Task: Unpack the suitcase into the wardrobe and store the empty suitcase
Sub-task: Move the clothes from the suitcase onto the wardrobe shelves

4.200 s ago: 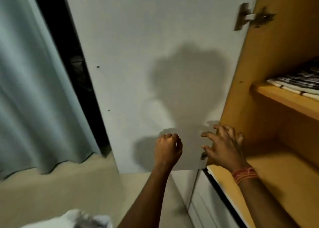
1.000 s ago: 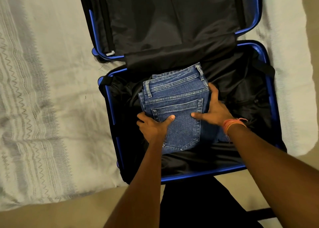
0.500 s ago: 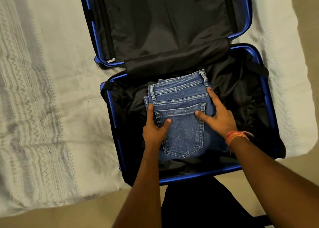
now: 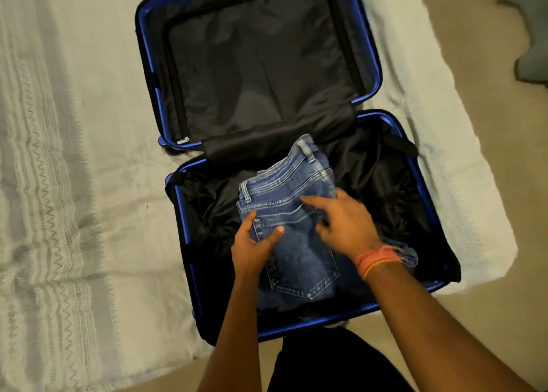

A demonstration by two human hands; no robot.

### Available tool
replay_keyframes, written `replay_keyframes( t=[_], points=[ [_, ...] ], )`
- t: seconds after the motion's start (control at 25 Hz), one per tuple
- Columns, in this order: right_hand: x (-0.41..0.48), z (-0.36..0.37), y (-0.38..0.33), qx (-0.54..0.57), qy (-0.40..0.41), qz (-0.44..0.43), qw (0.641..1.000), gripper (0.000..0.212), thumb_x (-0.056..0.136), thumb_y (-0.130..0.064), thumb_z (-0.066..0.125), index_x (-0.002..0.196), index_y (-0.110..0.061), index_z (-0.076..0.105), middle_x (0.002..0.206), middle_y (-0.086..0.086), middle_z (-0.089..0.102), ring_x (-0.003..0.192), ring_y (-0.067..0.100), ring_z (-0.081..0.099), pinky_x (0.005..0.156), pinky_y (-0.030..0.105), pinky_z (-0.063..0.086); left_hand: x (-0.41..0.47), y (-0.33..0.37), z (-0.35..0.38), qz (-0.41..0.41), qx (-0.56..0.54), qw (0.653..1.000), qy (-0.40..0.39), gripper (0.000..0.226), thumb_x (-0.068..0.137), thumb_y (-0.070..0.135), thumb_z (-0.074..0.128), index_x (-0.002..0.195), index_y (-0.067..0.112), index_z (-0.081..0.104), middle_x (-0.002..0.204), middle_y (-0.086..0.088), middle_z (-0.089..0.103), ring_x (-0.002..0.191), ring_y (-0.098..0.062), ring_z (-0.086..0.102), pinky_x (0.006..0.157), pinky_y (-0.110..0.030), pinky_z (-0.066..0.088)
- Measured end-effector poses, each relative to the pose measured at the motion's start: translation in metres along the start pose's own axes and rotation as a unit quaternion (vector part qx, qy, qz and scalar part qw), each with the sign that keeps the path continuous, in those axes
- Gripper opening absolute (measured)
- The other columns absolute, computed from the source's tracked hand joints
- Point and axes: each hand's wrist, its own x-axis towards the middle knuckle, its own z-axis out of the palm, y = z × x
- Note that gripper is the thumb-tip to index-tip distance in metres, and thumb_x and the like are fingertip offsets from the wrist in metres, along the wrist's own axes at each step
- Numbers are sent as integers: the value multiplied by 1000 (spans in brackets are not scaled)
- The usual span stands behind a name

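Head view: you are looking straight down on the open suitcase (image 4: pixel 385 207), which lies flat on a white bedspread (image 4: pixel 74 184).
Suitcase: blue shell with black lining, both halves spread apart; the lid half (image 4: pixel 261 65) is the one farther from you, and only its lining shows.
Jeans: the folded blue jeans (image 4: pixel 296 258) lie in the suitcase's near half, about midway across it, back pocket up and waistband toward the hinge.
Left hand: your left hand (image 4: pixel 252 252) grasps the jeans' left edge inside the suitcase's near half, thumb lying on top beside the pocket.
Right hand: your right hand (image 4: pixel 347 228) is over the jeans' right part, inside the same half. It is blurred, fingers spread and bent, so you cannot tell whether it grasps the denim or only touches it.
Wrist threads: orange wrist threads (image 4: pixel 376 261) circle your right wrist, above the suitcase's near half.
Floor: beige floor (image 4: pixel 504 154) shows to the right of the suitcase, past the bedspread's edge.
Clothing: your dark clothing (image 4: pixel 326 362) sits just outside the suitcase's near rim.
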Motion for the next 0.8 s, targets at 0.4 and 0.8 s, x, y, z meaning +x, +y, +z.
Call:
replay_keyframes(
  t=[0.4, 0.8],
  points=[
    [-101, -14, -56, -153, 61, 75, 984, 39, 91, -14, 48, 128, -6, 53, 150, 33, 20, 76, 42, 65, 65, 46, 53, -88, 48, 58, 97, 199, 975, 1, 40, 90, 34, 61, 129, 35, 54, 97, 1, 67, 84, -19, 62, 76, -30, 47],
    [-232, -116, 68, 269, 295, 104, 911, 57, 75, -9, 72, 115, -48, 61, 117, -18, 64, 108, 11, 62, 84, 3, 41, -193, 144, 73, 341, 69, 937, -39, 56, 67, 27, 86, 118, 23, 65, 119, 6, 64, 111, -7, 56, 92, -20, 41]
  ],
)
